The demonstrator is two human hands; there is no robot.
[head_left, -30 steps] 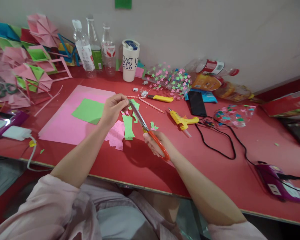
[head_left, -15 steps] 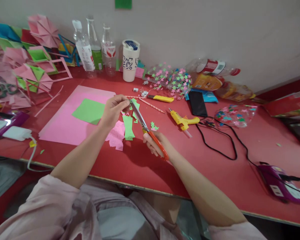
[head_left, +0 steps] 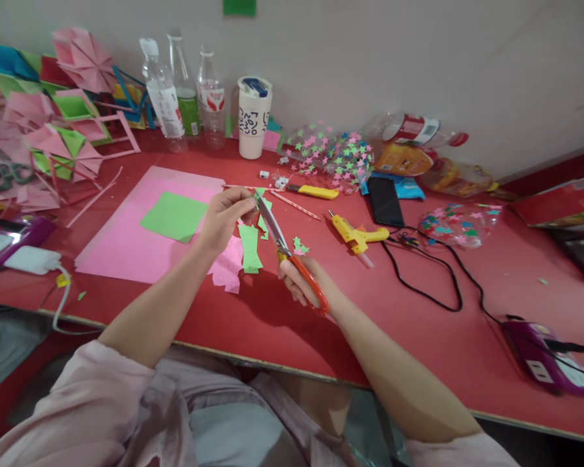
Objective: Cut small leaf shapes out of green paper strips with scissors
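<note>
Scissors [head_left: 274, 229] are gripped by your right hand [head_left: 323, 275]; your left hand [head_left: 228, 217], fingers pinching a green scrap [head_left: 259, 192], edged rightward, likely repositioning it.

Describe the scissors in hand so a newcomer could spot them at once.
Look over the middle of the red table. There the right hand holds the scissors, blades towards the left hand. Orange handles set them apart from the dark green pair at far left.

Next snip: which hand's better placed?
Right, I'd say: the right hand grips the orange-handled scissors, blades angled toward the left hand. The left pinches what looks like a green paper scrap by the blade tips.
</note>
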